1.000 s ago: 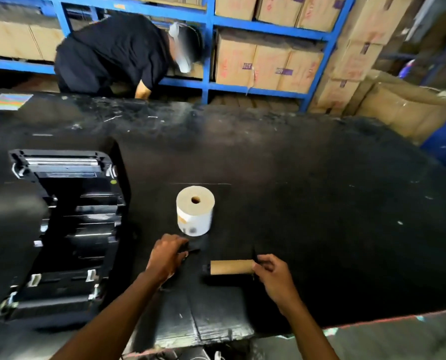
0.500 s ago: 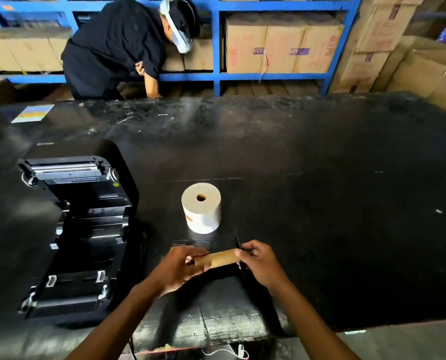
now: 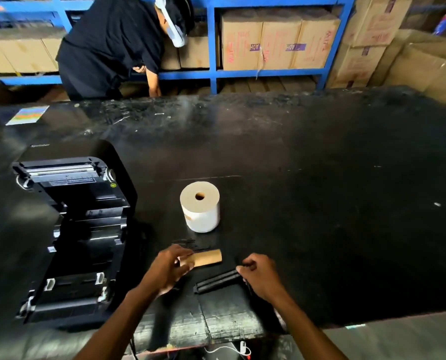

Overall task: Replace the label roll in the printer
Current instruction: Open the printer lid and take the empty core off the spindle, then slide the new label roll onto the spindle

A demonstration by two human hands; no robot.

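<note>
A black label printer (image 3: 71, 229) lies open at the left of the black table, its roll bay showing no roll. A full white label roll (image 3: 200, 206) stands on end in the middle. Just in front of it my left hand (image 3: 168, 268) grips one end of an empty brown cardboard core (image 3: 207, 258). My right hand (image 3: 259, 276) holds the right end of a black spindle rod (image 3: 218, 281), which points left and lies clear of the core. A small black part (image 3: 188, 242) rests on the table behind the core.
The black table (image 3: 320, 203) stretches right and back. A coloured sheet (image 3: 27, 115) lies at its far left. Behind it a person in black (image 3: 107, 45) bends by blue shelving (image 3: 213, 42) with cardboard boxes (image 3: 279, 42). The near table edge is just below my wrists.
The black spindle has come out of the cardboard core. My right hand has drawn it away to the right while my left hand kept the core.
</note>
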